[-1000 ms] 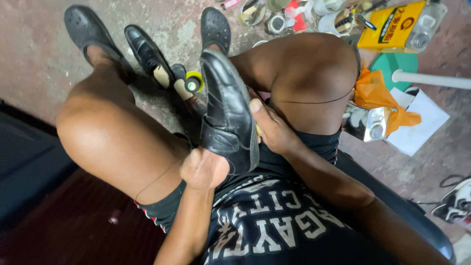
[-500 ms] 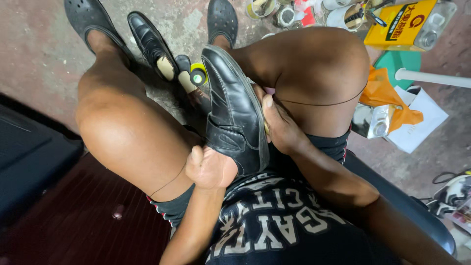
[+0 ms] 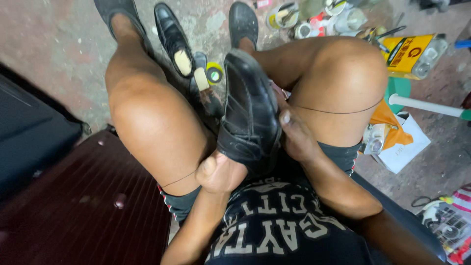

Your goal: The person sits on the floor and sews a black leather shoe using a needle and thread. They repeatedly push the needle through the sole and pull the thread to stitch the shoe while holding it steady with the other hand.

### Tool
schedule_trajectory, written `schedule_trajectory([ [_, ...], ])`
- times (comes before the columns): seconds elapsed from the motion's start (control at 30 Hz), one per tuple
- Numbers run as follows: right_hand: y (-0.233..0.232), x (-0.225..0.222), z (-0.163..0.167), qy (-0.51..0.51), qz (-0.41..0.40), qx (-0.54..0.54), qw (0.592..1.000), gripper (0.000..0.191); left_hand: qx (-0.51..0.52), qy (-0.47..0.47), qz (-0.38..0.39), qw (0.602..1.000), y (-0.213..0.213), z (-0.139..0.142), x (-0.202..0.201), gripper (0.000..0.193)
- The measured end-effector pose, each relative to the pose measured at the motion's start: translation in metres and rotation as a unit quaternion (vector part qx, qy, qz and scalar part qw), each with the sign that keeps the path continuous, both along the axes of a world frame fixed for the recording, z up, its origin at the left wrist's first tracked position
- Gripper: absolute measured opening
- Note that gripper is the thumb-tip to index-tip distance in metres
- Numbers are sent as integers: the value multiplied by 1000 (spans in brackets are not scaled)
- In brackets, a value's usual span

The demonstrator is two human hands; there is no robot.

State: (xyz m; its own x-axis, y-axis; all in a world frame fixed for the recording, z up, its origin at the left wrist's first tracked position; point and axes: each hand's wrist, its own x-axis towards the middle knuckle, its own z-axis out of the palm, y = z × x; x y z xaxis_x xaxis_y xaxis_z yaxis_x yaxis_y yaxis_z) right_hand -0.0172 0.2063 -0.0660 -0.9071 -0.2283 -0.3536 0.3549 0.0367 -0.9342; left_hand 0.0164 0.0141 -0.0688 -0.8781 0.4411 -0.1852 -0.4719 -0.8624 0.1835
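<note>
Head view: both hands grip black shoe; yellow can apparently capped.

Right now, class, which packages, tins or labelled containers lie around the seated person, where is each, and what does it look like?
Rectangular tin: floor, upper right; yellow with black panel, lying on its side.
White bag: floor by the right thigh; flat, with an orange cloth on it.
Small round tins: floor, top centre; open, pale-rimmed.
</note>
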Motion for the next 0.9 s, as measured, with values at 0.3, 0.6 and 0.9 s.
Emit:
schedule_trajectory([
  [0.3, -7, -3, 36, 10, 40, -8, 999, 85, 54, -90, 25, 994, -1, 12, 8, 117],
  [0.6, -2, -2, 30, -38, 39, -11, 998, 70, 43, -131, 41, 990, 5, 11, 8, 115],
  [0.9, 0, 2, 37, -29, 50, -13, 998, 70, 103, -180, 56, 977, 7, 0, 8, 112],
])
